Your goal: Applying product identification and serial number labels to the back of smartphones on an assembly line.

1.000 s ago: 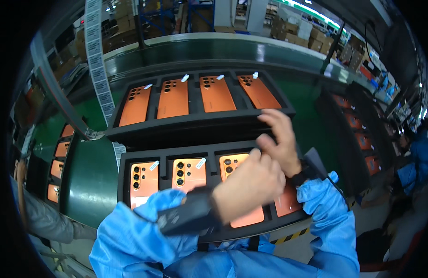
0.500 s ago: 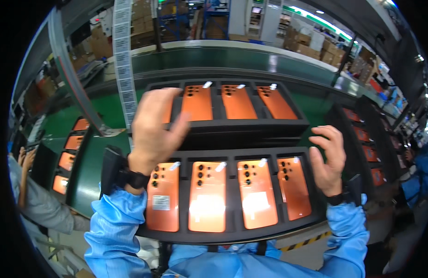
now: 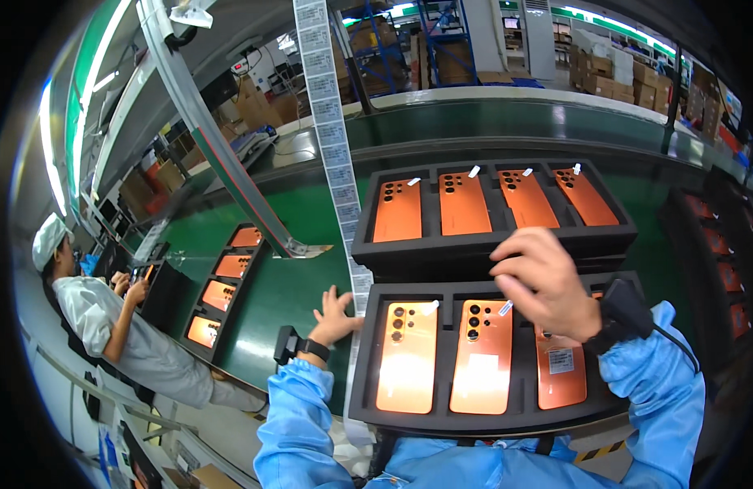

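My right hand (image 3: 548, 285) is over the right part of the near black foam tray (image 3: 364, 399), fingers curved and apart from the thumb, with nothing visible between them. Orange phones lie camera side up in this tray: a left one (image 3: 406, 359), a middle one (image 3: 482, 350) and one with a white label (image 3: 561, 391), partly under my right hand. My wrist and sleeve hide the tray's right end. To the left of the tray, my left hand (image 3: 336, 318) spreads its fingers beside a hanging strip of printed labels (image 3: 332, 138); whether it touches the strip I cannot tell.
Behind is a raised black tray (image 3: 495, 244) with several orange phones bearing white tabs. Another phone tray (image 3: 222, 285) sits left on the green belt (image 3: 270, 326), near a co-worker (image 3: 107, 310) holding a device. A metal post (image 3: 222, 155) slants at left; more trays (image 3: 715, 253) stand right.
The view has swung left, so the trays appear farther right. My left hand has left the far tray for the label strip. My right hand has moved from the near tray's right edge over its phones.
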A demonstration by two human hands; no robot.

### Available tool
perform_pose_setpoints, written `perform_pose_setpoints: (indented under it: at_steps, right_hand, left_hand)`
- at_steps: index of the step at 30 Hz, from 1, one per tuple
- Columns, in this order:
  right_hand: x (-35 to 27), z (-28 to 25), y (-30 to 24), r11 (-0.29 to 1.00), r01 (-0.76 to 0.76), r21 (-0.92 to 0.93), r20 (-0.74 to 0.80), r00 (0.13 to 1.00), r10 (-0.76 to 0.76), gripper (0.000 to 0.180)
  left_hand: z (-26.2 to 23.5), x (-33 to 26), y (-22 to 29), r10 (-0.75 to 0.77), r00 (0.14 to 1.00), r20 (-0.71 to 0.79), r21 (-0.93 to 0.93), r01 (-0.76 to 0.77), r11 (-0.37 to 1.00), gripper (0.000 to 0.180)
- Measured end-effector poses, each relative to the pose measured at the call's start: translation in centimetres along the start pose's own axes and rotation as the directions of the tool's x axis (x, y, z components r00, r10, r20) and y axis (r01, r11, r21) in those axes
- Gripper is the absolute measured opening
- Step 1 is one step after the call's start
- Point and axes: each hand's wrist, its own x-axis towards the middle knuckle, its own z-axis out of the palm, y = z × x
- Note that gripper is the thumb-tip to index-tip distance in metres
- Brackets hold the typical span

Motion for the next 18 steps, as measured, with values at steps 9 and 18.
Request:
perform_pose_setpoints:
  at_steps: [9,18]
  right_hand:
    - [1.6,10.2,-4.2,0.97,0.089,0.227,0.107,0.988,-0.115,0.025]
    - [2.3,15.4,-11.3,0.817,-0.154,0.556,0.146,0.985,0.087,0.041]
  left_hand:
    - [-8.7,-8.5,4.1,-0.001,0.995,-0.101,-0.913,-0.093,0.397,0.011]
    - [-9.1,-13.8,8.8,-0.007,0.939,-0.343,-0.905,-0.328,0.272,0.008]
